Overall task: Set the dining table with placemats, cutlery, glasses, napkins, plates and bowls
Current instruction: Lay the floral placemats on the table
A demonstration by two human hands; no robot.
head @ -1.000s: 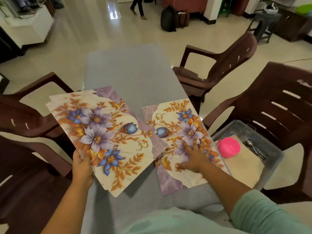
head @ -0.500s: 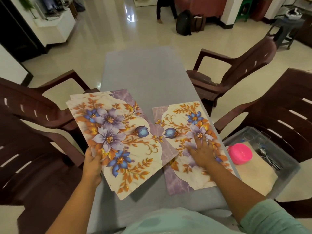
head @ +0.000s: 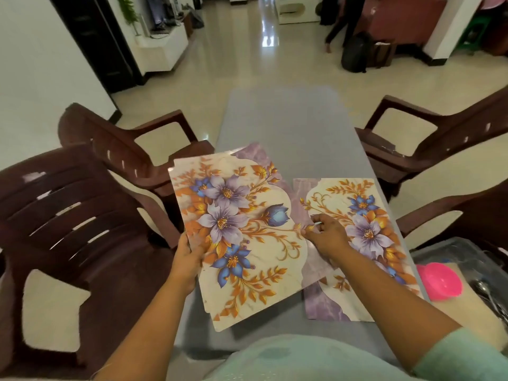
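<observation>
A left hand [head: 187,261] is gripping a stack of floral placemats [head: 239,237] above the grey table [head: 288,127], long axis running away; their number is unclear. A right hand [head: 328,236] is pinching the stack's edge. One placemat [head: 365,215] is lying flat alongside, parallel.

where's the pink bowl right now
The pink bowl sits at the far right of the head view, in the clear bin beside the table's right edge, next to some cutlery.

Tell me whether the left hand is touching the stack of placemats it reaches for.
Touching. The head view shows the left hand gripping the near-left edge of the stack of placemats, thumb lying on the top mat's printed face.
</observation>
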